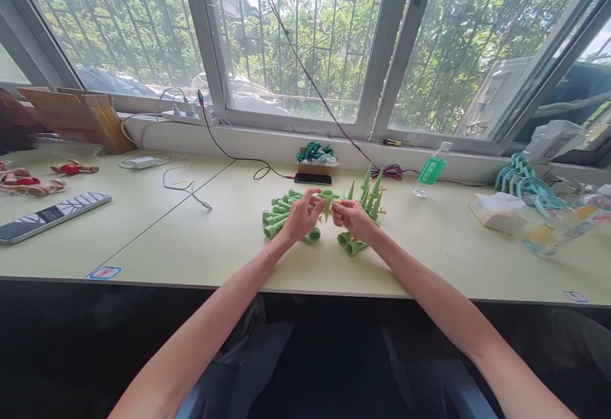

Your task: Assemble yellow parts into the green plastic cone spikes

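A pale green cone-shaped plastic piece (327,196), wide end up and point down, is between my two hands. My left hand (301,214) is closed on it with thumb and fingers at its side. My right hand (351,215) is pinched right beside the cone; a small yellowish bit shows near its fingertips, too small to make out. Several similar green cones (274,221) lie on their sides to the left, partly behind my left hand. More green cones (372,190) stand point up behind my right hand, with small yellow pegs at their sides. Two others (354,247) lie below it.
Behind the cones lie a black phone (312,179) and a small box of green material (316,156). A water bottle (432,167) stands at the back right, near a tissue pack (499,211) and green hangers (525,183). Cables (191,193) and a patterned case (55,217) lie left.
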`<action>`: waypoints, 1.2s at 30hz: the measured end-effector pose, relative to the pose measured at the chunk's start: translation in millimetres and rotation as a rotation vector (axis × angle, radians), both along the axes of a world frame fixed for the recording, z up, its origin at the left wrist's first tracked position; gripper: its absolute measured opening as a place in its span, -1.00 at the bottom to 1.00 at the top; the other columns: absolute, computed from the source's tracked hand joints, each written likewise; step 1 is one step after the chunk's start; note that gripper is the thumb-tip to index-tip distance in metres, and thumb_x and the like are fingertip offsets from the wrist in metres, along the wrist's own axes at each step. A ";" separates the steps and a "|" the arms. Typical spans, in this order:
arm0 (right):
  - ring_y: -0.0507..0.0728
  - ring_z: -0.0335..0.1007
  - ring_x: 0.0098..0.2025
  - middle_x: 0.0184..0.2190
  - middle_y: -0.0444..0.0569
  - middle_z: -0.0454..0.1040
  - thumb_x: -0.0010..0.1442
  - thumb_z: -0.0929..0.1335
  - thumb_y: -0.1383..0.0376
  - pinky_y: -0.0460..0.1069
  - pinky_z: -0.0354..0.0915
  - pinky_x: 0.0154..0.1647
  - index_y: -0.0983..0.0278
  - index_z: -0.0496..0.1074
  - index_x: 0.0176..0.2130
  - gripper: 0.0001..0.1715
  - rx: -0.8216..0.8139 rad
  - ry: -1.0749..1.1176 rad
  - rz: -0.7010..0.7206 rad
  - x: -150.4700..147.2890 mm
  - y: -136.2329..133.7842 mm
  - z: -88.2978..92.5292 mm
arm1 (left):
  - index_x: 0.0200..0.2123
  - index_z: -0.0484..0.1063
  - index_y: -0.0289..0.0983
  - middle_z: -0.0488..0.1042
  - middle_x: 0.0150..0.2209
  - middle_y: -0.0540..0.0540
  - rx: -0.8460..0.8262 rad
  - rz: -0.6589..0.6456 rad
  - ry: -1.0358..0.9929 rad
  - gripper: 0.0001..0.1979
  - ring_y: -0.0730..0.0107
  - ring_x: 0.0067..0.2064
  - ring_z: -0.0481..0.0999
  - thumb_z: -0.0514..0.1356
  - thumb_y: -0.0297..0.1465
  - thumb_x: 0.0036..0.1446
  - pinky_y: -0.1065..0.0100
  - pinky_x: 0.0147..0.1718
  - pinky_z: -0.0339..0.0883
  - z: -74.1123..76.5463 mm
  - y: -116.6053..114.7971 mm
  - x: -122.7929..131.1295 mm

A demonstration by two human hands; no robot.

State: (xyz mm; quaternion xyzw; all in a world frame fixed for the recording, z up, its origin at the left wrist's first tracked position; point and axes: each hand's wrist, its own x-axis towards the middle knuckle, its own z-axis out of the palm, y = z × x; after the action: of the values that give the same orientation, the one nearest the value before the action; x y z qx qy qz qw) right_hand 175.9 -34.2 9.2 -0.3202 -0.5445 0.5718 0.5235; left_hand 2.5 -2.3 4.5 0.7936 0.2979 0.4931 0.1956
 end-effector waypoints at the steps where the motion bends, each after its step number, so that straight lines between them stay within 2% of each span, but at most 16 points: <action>1: -0.06 0.03 -0.61 -0.62 -0.22 0.15 -0.04 0.52 0.00 -0.05 -0.03 -0.56 0.26 0.29 -0.52 -0.51 0.002 0.003 0.013 0.1 -0.3 0.2 | -0.03 0.30 -0.24 0.56 -0.28 -0.11 -0.020 -0.012 -0.001 -0.68 0.37 -0.32 0.55 0.07 -0.16 0.28 0.46 -0.48 0.38 -0.3 0.2 0.2; 10: -0.08 0.02 -0.63 -0.64 -0.24 0.16 0.01 0.49 -0.02 -0.06 -0.04 -0.57 0.27 0.30 -0.49 -0.52 0.065 -0.068 0.012 0.9 0.9 -4.0 | -0.16 0.36 -0.27 0.54 -0.40 -0.07 -0.142 -0.101 -0.052 -0.62 0.42 -0.44 0.49 0.09 -0.06 0.24 0.43 -0.51 0.37 -1.1 2.0 -0.9; 18: -0.06 0.08 -0.63 -0.67 -0.23 0.22 0.06 0.44 -0.04 -0.07 0.03 -0.57 0.27 0.29 -0.46 -0.53 0.175 -0.252 -0.084 -1.6 -7.2 1.5 | -0.26 0.34 -0.27 0.43 -0.55 0.03 -0.211 -0.113 -0.104 -0.64 0.50 -0.56 0.37 0.14 -0.05 0.20 0.46 -0.56 0.27 0.4 -0.2 -2.0; 26: -0.04 0.13 -0.61 -0.65 -0.21 0.26 0.18 0.36 0.02 -0.08 0.11 -0.55 0.27 0.31 -0.44 -0.61 0.364 -0.461 -0.191 0.7 -2.8 -5.9 | -0.40 0.34 -0.29 0.36 -0.62 0.03 -0.353 -0.154 -0.161 -0.61 0.56 -0.64 0.28 0.18 -0.06 0.16 0.50 -0.65 0.14 0.6 1.3 -2.8; 31: -0.03 0.15 -0.58 -0.63 -0.20 0.27 0.21 0.33 0.06 -0.08 0.12 -0.52 0.26 0.28 -0.47 -0.63 0.428 -0.551 -0.234 0.5 -1.6 -7.4 | -0.27 0.33 -0.27 0.34 -0.67 0.08 -0.456 -0.184 -0.270 -0.62 0.58 -0.69 0.21 0.25 -0.07 0.09 0.53 -0.71 0.05 0.4 2.1 -1.7; 36: -0.02 0.17 -0.58 -0.63 -0.19 0.28 0.21 0.33 0.05 -0.08 0.12 -0.52 0.26 0.28 -0.46 -0.63 0.424 -0.558 -0.238 -1.3 -0.1 -9.6 | -0.16 0.32 -0.25 0.29 -0.71 0.13 -0.509 -0.220 -0.324 -0.60 0.59 -0.72 0.14 0.28 -0.11 0.07 0.55 -0.76 -0.01 3.0 0.2 -1.8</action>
State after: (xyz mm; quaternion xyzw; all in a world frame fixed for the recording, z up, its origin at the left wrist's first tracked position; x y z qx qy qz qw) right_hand 174.6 -34.4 -0.5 -0.4092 -0.7316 0.2721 0.4727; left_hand 0.7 -2.1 7.5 0.6577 0.2893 0.4985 0.4850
